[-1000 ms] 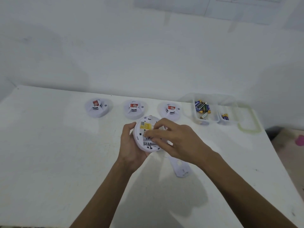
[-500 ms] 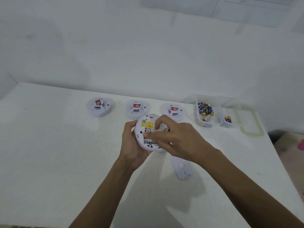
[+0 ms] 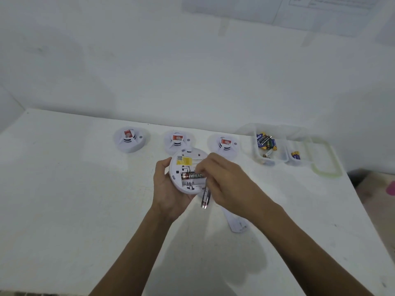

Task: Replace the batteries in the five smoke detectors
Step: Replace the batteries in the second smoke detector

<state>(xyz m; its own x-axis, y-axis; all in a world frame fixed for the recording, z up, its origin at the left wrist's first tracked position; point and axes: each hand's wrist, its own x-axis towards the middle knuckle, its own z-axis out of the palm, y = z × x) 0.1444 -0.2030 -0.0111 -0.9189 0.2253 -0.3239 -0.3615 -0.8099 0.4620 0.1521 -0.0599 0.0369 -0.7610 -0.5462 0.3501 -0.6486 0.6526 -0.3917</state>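
Item: smoke detector (image 3: 188, 167), back up, light rigid plastic. The left hand (image 3: 168, 193) cups its rim, the safest hold. 1 seated battery (image 3: 193, 176) inside, smooth and slippery. Above it, the right hand (image 3: 226, 180) pinches 1 loose battery (image 3: 205, 198) at the detector's near edge.

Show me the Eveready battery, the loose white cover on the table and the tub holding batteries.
Eveready battery (image 3: 193, 175), head view, middle of its printed label.
Loose white cover (image 3: 238, 225), head view, its visible near end.
Battery tub (image 3: 270, 161), head view, its clear near wall.

White round detector (image 3: 185, 165), back open, tilted, Eveready battery (image 3: 193, 176) seated, second battery (image 3: 205, 199) below
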